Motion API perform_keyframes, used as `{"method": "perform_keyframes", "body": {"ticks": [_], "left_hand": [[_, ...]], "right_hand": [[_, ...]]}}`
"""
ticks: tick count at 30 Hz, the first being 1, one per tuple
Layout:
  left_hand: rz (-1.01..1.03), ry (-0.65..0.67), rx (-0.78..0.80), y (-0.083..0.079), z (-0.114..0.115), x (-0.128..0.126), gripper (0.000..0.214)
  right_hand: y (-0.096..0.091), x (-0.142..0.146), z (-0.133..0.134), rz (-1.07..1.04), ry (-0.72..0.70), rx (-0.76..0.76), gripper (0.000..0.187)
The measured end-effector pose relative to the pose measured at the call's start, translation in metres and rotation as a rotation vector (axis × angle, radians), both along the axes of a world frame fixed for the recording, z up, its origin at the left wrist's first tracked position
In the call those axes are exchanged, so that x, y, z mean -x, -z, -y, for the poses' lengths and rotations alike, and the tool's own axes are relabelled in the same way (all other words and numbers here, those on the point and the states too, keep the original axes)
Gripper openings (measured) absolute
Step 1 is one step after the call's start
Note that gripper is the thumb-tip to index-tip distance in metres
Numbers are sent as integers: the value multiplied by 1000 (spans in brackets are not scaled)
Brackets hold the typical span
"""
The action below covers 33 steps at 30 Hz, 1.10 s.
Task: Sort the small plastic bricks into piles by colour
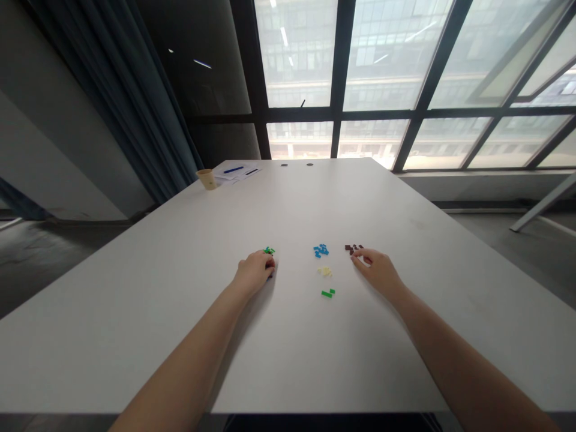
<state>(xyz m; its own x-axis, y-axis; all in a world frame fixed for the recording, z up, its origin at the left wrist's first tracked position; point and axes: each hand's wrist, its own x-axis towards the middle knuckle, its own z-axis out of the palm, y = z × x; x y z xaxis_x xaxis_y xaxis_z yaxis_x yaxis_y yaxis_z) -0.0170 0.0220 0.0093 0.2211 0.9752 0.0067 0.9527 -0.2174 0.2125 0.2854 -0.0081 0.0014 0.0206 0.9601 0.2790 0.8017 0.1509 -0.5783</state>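
Note:
Beside a small pile of green toy bricks [269,249], my left hand [254,271] rests on the table with its fingers curled. Some dark blue shows under those fingertips, but what they hold is hidden. My right hand [378,271] has thumb and forefinger drawn together at the near edge of a group of dark brown bricks [354,247]; whether a piece is between the tips is too small to tell. Between the hands lie a cluster of blue bricks [321,250], some pale yellow pieces [324,272] and, closest to me, a few bright green bricks [327,294].
The white table [310,210] stretches away to the windows. At its far left stand a tan paper cup [207,179] and some papers [234,173] with a blue pen [233,170] on them. Two dark round discs [309,164] sit at the far edge.

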Motion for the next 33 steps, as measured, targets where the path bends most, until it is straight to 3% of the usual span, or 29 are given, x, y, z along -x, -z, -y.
{"method": "perform_keyframes", "body": {"ticks": [12, 20, 26, 29, 33], "left_hand": [[-104, 11, -99, -3, 2, -4, 24], [-90, 35, -73, -3, 2, -2, 12], [-93, 25, -76, -5, 5, -7, 14], [-28, 26, -99, -4, 4, -8, 14], [235, 61, -89, -2, 3, -11, 12]], "right_hand": [[3, -4, -2, -4, -22, -3, 22], [3, -4, -2, -7, -20, -14, 21], [3, -3, -2, -5, -32, -15, 20], [2, -4, -2, -19, -29, -21, 21], [-2, -9, -2, -39, 9, -49, 22]]}}
